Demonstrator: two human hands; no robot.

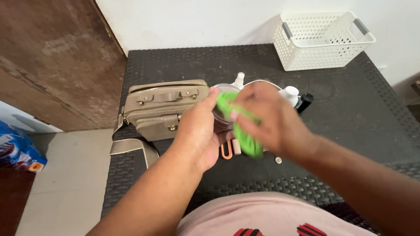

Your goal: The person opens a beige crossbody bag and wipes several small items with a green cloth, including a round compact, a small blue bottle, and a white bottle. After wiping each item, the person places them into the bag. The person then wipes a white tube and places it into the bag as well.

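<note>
Both hands meet over the middle of a dark woven table (350, 113), and between them is a bright green cloth (245, 131). The cloth is a vivid lime colour, soft and folded into a loose band that runs from near the left thumb down and to the right, ending in a rounded lump below the right hand. Its edges are smeared by blur, so the weave and exact shape cannot be made out. The right hand (271, 118) is closed on the cloth, fingers curled over its upper part. The left hand (199, 131) is wrapped around a clear round container (221, 109) that the cloth lies against; only a slice of its rim and side shows between the two hands.

Just left of the hands sits a tan handbag (162, 107) with a zip along the top and gold fittings, its strap (131, 146) trailing off the table edge. Behind the hands, mostly hidden, are a white spray bottle top (239, 80), a white cap (291, 94) and a black tube (305, 101). Below the hands a small orange loop (226, 153) and a pale stick beside it peek out; what they are is unclear. A white perforated basket (323, 41) stands at the far right corner, well apart. A blue packet (17, 150) lies on the floor at left, cut off by the frame
</note>
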